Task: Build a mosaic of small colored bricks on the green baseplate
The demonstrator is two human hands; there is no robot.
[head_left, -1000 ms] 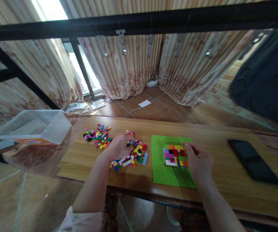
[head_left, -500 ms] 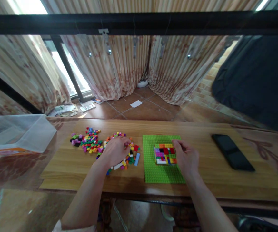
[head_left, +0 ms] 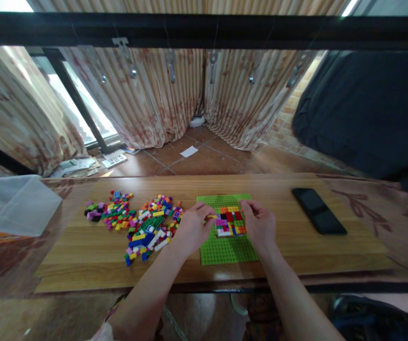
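A block of many-coloured toy bricks (head_left: 230, 217) sits on the green studded baseplate (head_left: 221, 253). My left hand (head_left: 195, 227) is at its left side, thumb and forefinger pinching a small yellow brick (head_left: 211, 216). At the block's upper right edge my right hand (head_left: 260, 225) has its fingers closed against the bricks; its exact grip is partly hidden. Left of the baseplate lies a pile of loose bricks (head_left: 150, 225) in many colours, partly behind my left hand. A second pile (head_left: 117, 210) spreads farther left.
The baseplate and piles lie on a wooden board (head_left: 93, 265). A black phone (head_left: 318, 210) lies at the right. A translucent plastic bin (head_left: 15, 203) stands at the far left. Beyond the board are tiled floor, papers (head_left: 78, 166) and patterned curtains (head_left: 154, 104).
My left hand has moved right from the loose pile to the brick block, carrying the yellow brick and uncovering much of the pile. My right hand stays at the block's right edge. The view has shifted.
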